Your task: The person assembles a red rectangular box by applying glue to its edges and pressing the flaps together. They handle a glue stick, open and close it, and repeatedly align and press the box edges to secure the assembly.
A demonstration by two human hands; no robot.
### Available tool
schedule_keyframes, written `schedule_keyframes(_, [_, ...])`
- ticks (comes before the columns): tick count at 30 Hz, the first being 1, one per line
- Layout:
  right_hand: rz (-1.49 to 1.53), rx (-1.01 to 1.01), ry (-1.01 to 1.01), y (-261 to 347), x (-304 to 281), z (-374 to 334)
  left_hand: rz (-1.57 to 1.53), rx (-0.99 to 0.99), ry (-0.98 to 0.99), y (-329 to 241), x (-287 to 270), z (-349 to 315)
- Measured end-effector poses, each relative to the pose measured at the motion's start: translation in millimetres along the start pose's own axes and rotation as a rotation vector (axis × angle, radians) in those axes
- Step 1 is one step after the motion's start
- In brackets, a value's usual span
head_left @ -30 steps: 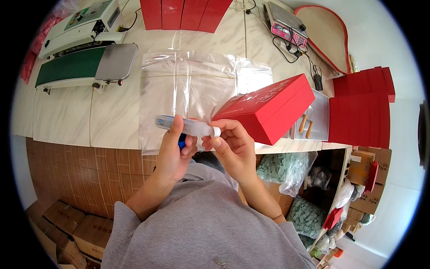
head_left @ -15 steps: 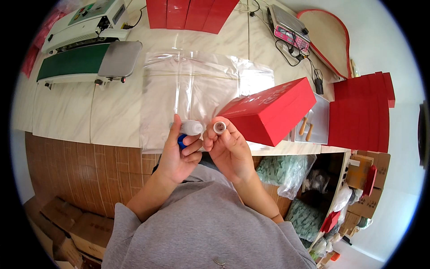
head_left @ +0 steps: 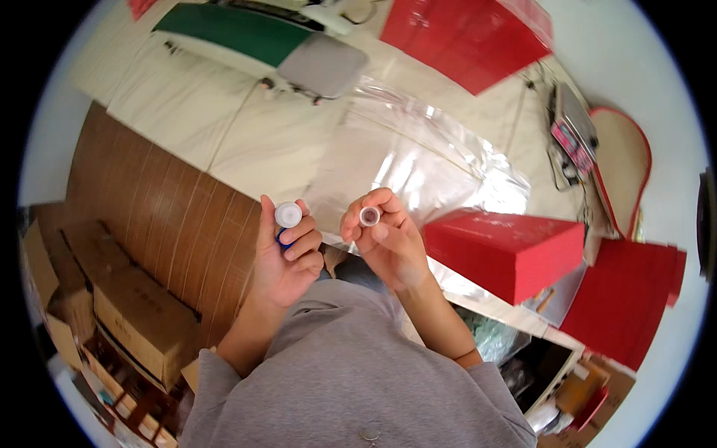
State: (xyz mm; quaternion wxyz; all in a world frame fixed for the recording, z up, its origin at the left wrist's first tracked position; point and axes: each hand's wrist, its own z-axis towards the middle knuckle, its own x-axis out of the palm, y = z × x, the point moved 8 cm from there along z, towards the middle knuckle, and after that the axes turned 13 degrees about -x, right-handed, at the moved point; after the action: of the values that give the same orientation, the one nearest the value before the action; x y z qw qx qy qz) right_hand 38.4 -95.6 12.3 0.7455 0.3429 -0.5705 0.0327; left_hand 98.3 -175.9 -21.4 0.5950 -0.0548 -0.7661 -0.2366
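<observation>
My left hand (head_left: 286, 269) is closed round a small white bottle (head_left: 288, 215), its round pale end turned up toward me. Under that bottle a blue round piece (head_left: 284, 238), which looks like a cap, is tucked in the same fingers. To the right of it, my right hand (head_left: 399, 250) pinches a small white cap (head_left: 370, 216) between thumb and fingertips. Its hollow side faces up and looks dark brownish inside. The two hands are apart, held in front of the table's near edge. Beyond them a clear plastic sheet or bag (head_left: 418, 153) lies on the table.
A red box (head_left: 500, 250) lies at the right on the plastic. More red boxes stand at the far side (head_left: 467, 41) and far right (head_left: 627, 299). A machine with a green belt (head_left: 231, 33) is at the far left, a scale (head_left: 573, 138) far right. Cardboard boxes (head_left: 142, 317) stand on the floor.
My view has turned left, so the table now slants. The hands have moved apart, and the bottle, which pointed right toward the cap, now has its end facing up.
</observation>
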Motion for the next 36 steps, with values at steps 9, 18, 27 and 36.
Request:
schedule_keyframes(9, [-0.706, 0.161, 0.194, -79, 36, 29, 0.331, 0.518, -0.385, -84, -7, -64])
schedule_keyframes(18, [-0.899, 0.024, 0.115, -89, 36, 58, 0.503, 0.697, -0.44, -115, 16, -61])
schedule_keyframes(27, [-1.486, 0.026, -0.041, -172, -176, 88, 0.268, 0.67, -0.323, -146, -11, -70])
schedule_keyframes(36, [-1.767, -0.22, 0.278, -245, -204, 107, 0.093, 0.604, -0.385, -144, -61, -94])
